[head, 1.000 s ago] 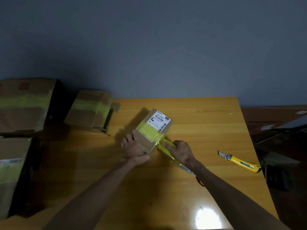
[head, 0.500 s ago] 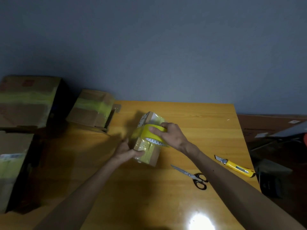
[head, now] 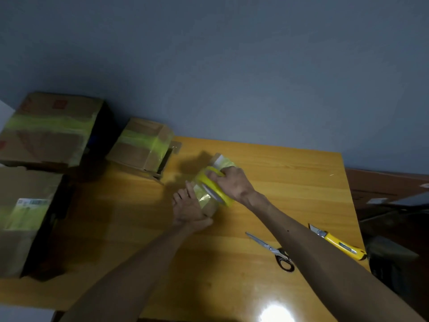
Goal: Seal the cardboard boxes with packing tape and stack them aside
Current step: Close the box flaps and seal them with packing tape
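Now that scissors (head: 270,248) lie dropped at 5 o'clock, right hand (head: 234,184) grips the tape roll (head: 216,191), left hand (head: 189,210) clasps the box (head: 209,206): another wrap looks underway.

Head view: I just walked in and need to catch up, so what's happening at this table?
A person is taping a small box on the wooden table. Their left hand holds the box while the right hand grips the yellow tape roll against it. Scissors and a yellow utility knife lie unused to the right. Three taped boxes sit at the left.
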